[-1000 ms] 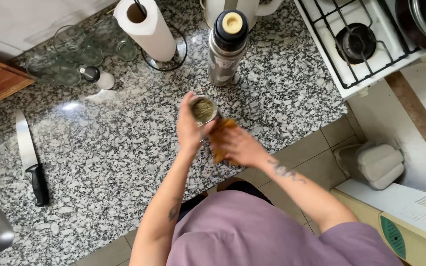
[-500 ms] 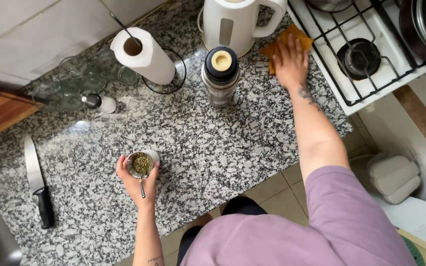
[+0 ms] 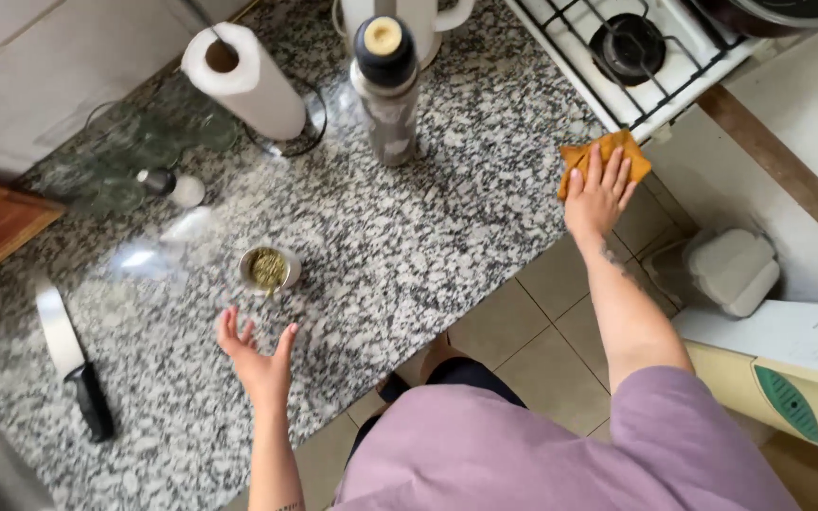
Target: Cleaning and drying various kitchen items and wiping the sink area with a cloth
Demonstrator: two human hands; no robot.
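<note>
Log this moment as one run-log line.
left hand: open, empty, near cup | right hand: flat on orange cloth at counter edge

There is one view, from a camera worn on the person's head, looking almost straight down from well above. The frame is turned, so the granite countertop (image 3: pixel 409 237) runs slantwise from lower left to upper right. The person's purple-clad torso fills the near bottom edge. The far edge takes in the paper towel roll (image 3: pixel 243 80), the steel thermos (image 3: pixel 387 85) and a corner of the gas stove (image 3: pixel 636 57); tiled floor shows at the right. Both forearms lie fully in view, the counter at arm's length below the lens.
</note>
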